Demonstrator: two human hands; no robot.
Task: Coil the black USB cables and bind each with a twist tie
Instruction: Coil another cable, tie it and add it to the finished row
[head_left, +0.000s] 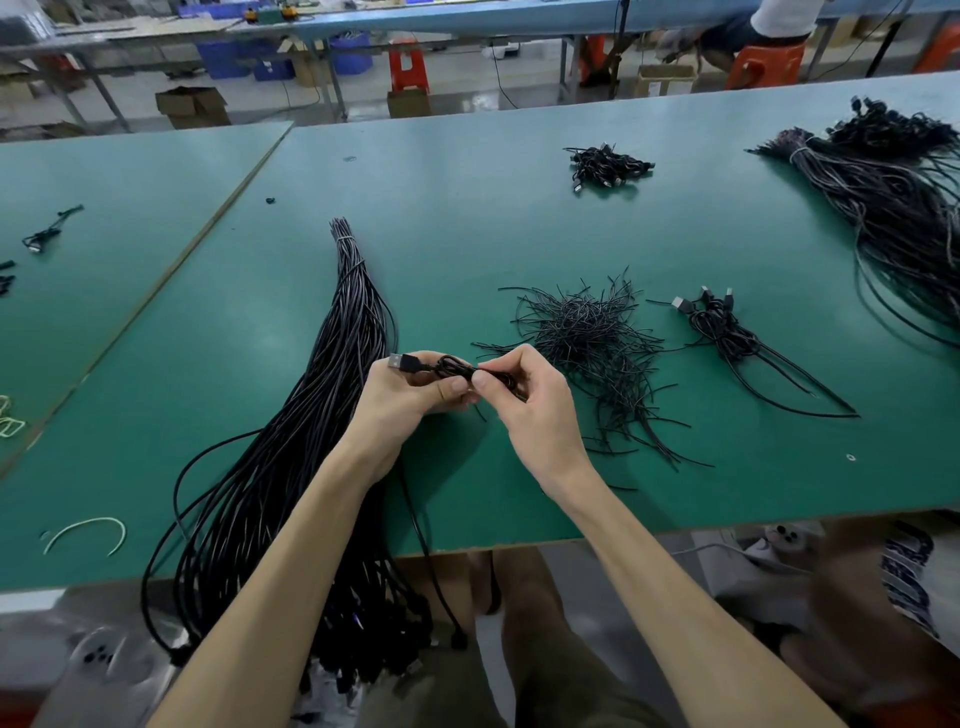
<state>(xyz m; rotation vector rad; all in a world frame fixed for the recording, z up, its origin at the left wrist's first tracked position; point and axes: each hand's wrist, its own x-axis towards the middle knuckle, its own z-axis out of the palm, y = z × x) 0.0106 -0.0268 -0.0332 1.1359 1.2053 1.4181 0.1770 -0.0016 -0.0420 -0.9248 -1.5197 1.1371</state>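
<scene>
Coiled cable (457, 370) held above the table's (467, 218) near edge.
My left hand (410, 395) grips the cable, my right hand (524, 400) pinches it; its long axis runs left-right, plug (402, 362) pointing left.

Cable bundle (358, 312) left, twist ties (587, 332) right

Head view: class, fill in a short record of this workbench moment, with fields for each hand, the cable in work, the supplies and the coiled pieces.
left hand: holds the coiled cable near its USB plug
right hand: pinches the coil's middle
tie on coil: cannot tell
uncoiled cables: long bundle left of the hands, hanging over the table edge
twist ties: loose heap right of the hands
coiled pieces: small group right of the ties; a far pile beyond them
</scene>
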